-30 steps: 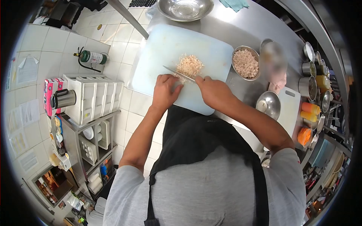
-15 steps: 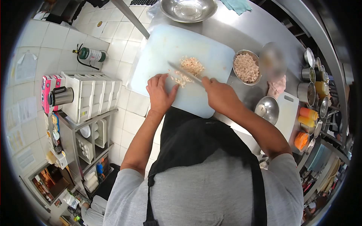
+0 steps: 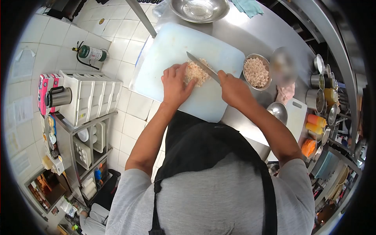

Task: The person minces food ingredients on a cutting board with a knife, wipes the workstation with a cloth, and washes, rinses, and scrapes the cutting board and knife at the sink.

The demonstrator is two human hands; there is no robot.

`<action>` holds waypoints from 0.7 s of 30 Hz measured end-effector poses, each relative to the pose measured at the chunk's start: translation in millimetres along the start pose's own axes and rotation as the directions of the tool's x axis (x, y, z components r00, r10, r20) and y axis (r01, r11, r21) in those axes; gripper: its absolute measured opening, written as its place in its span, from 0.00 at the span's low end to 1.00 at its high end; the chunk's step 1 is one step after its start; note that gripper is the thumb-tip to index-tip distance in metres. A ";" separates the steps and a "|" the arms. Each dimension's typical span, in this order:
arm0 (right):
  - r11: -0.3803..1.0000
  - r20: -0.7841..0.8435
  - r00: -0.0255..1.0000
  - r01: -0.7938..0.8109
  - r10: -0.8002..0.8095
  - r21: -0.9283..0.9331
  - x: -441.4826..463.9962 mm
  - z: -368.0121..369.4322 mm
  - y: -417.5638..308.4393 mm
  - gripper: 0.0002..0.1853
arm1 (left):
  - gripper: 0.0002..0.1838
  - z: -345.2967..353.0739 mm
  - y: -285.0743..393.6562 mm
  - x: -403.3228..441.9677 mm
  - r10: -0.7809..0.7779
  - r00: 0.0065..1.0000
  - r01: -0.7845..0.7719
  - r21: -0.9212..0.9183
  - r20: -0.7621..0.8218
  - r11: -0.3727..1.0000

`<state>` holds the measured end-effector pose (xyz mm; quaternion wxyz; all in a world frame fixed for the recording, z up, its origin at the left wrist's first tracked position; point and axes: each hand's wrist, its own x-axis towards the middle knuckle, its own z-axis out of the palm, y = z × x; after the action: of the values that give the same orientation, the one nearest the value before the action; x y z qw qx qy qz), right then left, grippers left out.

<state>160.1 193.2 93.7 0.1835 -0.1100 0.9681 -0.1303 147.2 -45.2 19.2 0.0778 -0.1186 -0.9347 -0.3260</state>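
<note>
A pale cutting board (image 3: 156, 55) lies on the steel table, with a small pile of chopped pale food (image 3: 197, 73) near its middle. My right hand (image 3: 234, 88) is closed round the handle of a knife (image 3: 209, 71), whose blade slants up and left across the pile's upper right side. Against the pile's left side rests my left hand (image 3: 176, 83), thumb and fingers apart around its edge. Right of the board stands a metal bowl (image 3: 256, 71) full of chopped food.
A large metal bowl (image 3: 199, 9) and a teal cloth (image 3: 248, 7) are at the back. On the right are a smaller bowl (image 3: 279, 112), a pink cloth (image 3: 285, 93), a white board (image 3: 294, 117), sauce bottles (image 3: 315, 120) and several pots. A fire extinguisher (image 3: 91, 53) hangs left.
My left hand has moved right and up against the pile, which is now gathered closer together. The knife has shifted right and up to the pile's far side. The view has turned slightly.
</note>
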 end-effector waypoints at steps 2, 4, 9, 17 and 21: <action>1.000 -0.007 1.000 -0.001 0.001 0.005 -0.7 -1.3 -3.0 0.13 | 0.29 6.4 -5.6 6.8 0.032 0.999 -0.032 0.008 0.011 0.999; 1.000 -0.021 1.000 -0.015 0.015 0.015 -2.0 3.9 -3.5 0.13 | 0.27 11.1 -9.5 7.1 0.042 0.999 -0.042 0.004 0.031 0.999; 1.000 -0.008 1.000 0.015 -0.015 0.004 0.2 -1.3 -5.9 0.14 | 0.21 13.9 -19.8 6.4 0.079 0.993 -0.088 -0.107 -0.086 0.990; 0.994 0.081 0.994 0.079 -0.072 -0.076 13.3 -14.7 -2.2 0.11 | 0.16 -19.8 -53.3 -14.1 -0.055 0.967 0.034 -0.088 -0.248 0.996; 0.991 0.086 0.992 0.099 -0.092 -0.088 11.8 -10.3 2.1 0.14 | 0.15 -35.1 -62.8 -27.4 -0.113 0.961 0.103 -0.051 -0.254 0.993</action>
<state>145.1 194.3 98.5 0.2110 -0.1699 0.9584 -0.0896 158.8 -119.5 3.2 0.1779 -0.0259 -0.9155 -0.3600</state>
